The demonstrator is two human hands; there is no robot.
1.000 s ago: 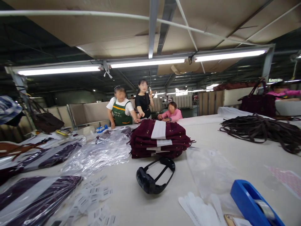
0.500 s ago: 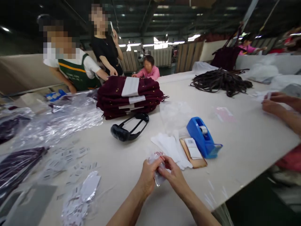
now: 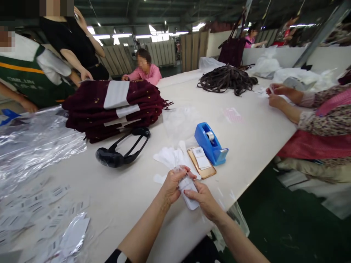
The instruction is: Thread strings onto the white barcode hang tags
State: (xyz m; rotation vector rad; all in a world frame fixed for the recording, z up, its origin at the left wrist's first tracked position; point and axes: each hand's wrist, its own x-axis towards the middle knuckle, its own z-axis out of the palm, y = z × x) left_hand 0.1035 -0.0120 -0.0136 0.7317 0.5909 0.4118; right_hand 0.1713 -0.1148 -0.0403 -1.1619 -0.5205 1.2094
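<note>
Both hands at near edge of worktop (image 3: 131,197): left hand (image 3: 172,184) and right hand (image 3: 204,200) pinch small plastic packet (image 3: 189,190). Better keep packet flat, grip light.

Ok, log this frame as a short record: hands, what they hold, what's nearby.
left hand: grips top of small clear packet
right hand: holds the packet's lower end
table: white gloves, blue tape dispenser, black headset, stacked maroon garments
others: co-worker's hands at right
</note>
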